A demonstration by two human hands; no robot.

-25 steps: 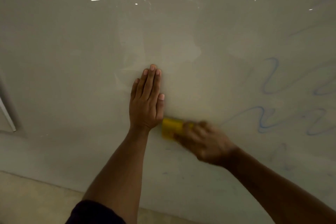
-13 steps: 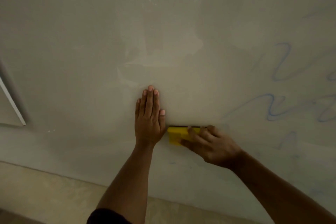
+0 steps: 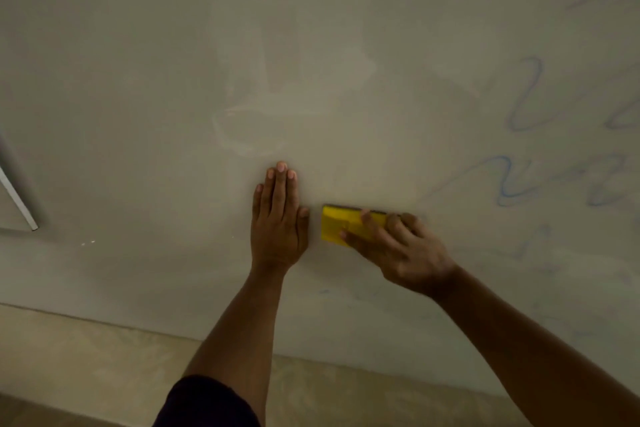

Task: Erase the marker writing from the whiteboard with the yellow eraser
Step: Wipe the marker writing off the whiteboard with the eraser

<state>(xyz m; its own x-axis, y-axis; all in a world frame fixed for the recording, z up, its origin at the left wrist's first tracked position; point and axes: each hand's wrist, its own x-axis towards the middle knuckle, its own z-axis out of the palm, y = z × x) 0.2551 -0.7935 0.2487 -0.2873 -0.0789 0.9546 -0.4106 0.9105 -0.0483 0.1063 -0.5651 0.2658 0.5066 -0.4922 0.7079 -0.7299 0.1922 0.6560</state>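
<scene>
Glossy whiteboard filling our view. Right hand fingers curling over yellow eraser, pressing it on board. Left hand lying flat beside it, fingers together. Blue marker writing showing at right.

A single wide-angle view from the person's head looks forward and slightly down, close to the whiteboard, which fills almost the whole picture and bends at the edges. Both forearms reach in from the bottom edge, and a strip of floor shows below the board.
</scene>
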